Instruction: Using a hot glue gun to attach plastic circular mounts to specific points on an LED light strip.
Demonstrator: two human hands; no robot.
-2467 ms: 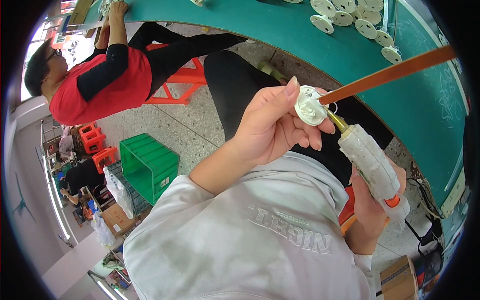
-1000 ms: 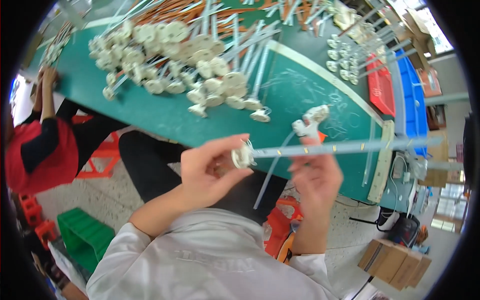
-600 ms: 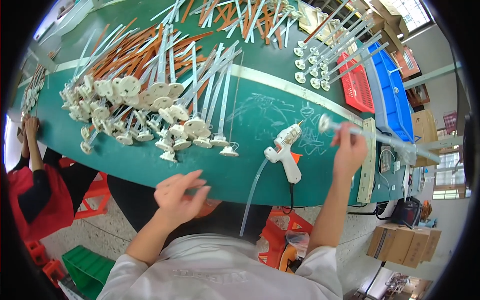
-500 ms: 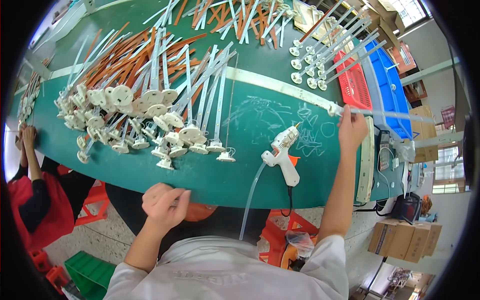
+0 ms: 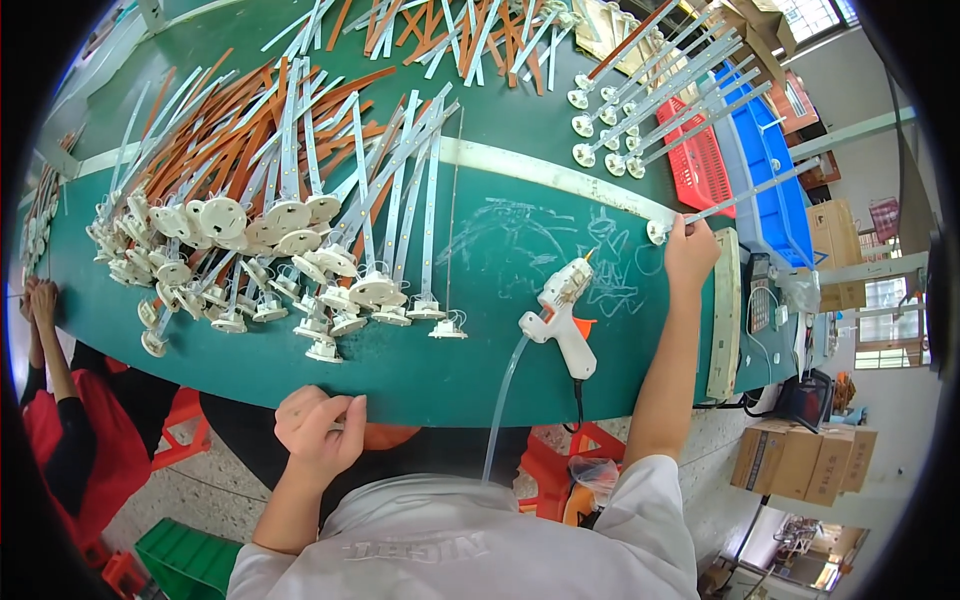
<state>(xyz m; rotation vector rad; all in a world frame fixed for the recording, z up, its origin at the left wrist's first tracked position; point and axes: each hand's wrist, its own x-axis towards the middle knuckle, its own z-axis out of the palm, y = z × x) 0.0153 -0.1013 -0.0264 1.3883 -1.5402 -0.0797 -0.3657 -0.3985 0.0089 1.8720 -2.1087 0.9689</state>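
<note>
At the right side of the green table, my right hand is closed on an LED strip light with a round white base. Its base rests at or just above the tabletop, and the strip slants up to the right. My left hand hovers by the near table edge, fingers curled, with nothing visible in them. A white hot glue gun lies between my hands, its nozzle pointing away and a clear glue stick trailing from its back. Beyond my right hand, several similar strip lights stand grouped, strips leaning right.
A large heap of strip lights covers the table's left, with more strips at the back. A red basket and a blue bin sit at the right. Another person's hands are at the far left.
The strip light in my right hand has swung from nearly level to slanting upward, and its base has come slightly lower. My left hand stays curled near the table edge.
</note>
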